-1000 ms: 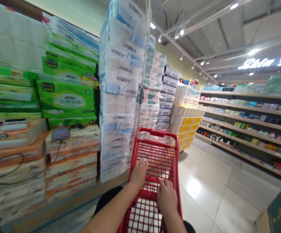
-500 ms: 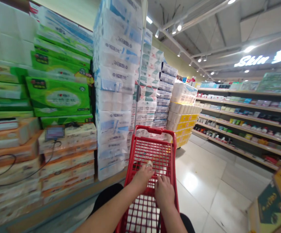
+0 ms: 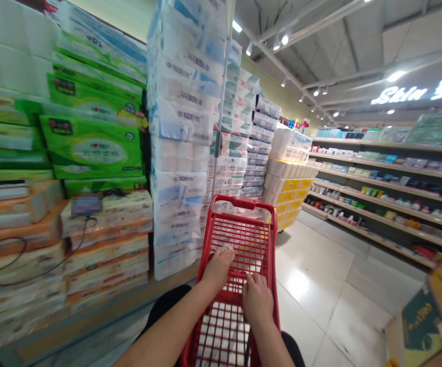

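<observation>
A red shopping basket cart [image 3: 205, 250] with grid walls stands right in front of me. My left hand [image 3: 218, 265] is over its grid, fingers closed on a small crumpled whitish scrap [image 3: 228, 247]; what it is made of I cannot make out. To the right of it and a little nearer, my right hand [image 3: 258, 298] is over the cart's grid with loosely bent fingers slightly apart and nothing seen in them. Whether its fingertips press on the grid is unclear. The cart's upper handle [image 3: 243, 203] lies beyond both hands, untouched.
Stacked white toilet-roll packs [image 3: 182, 183], green tissue packs [image 3: 91, 150] and orange-white packs [image 3: 106, 260] line the left side. Yellow-white packs [image 3: 291, 196] stand ahead. Stocked shelves [image 3: 389, 178] run along the right beyond the tiled floor [image 3: 320, 275]. Boxes [image 3: 423, 321] stand at lower right.
My left hand has moved slightly up and left over the grid with the whitish scrap. The right hand has barely shifted. The view has tilted a little.
</observation>
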{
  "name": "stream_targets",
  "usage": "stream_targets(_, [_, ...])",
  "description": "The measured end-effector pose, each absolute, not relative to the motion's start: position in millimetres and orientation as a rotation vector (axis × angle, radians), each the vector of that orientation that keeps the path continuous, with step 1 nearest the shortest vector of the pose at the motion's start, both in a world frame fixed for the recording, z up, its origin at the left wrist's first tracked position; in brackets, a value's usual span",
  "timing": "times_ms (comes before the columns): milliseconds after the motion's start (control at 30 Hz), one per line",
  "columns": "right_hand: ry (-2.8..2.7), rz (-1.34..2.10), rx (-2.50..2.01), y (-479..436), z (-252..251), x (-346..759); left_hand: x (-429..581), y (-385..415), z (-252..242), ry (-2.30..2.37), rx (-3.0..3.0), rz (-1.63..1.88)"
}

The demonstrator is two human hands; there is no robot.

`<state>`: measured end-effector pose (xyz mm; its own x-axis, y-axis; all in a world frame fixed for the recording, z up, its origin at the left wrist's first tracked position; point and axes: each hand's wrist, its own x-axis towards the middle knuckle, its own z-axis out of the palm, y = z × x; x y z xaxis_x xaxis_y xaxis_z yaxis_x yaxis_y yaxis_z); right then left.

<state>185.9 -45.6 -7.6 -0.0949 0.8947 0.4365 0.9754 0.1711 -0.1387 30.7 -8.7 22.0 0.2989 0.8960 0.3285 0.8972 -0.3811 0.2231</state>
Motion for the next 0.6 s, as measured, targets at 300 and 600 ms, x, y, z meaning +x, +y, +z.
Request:
stream_targets(300, [-2.047,-0.239,-1.753,-46.9,-7.4,187.2,33.1,-13.8,19.8,-1.554,-2.747,-0.553])
stream_targets(600, [-2.054,-0.209,-1.765,-46.9,-7.8,186.5,35.6,-16.3,19.6,-1.631,-2.682,-0.637])
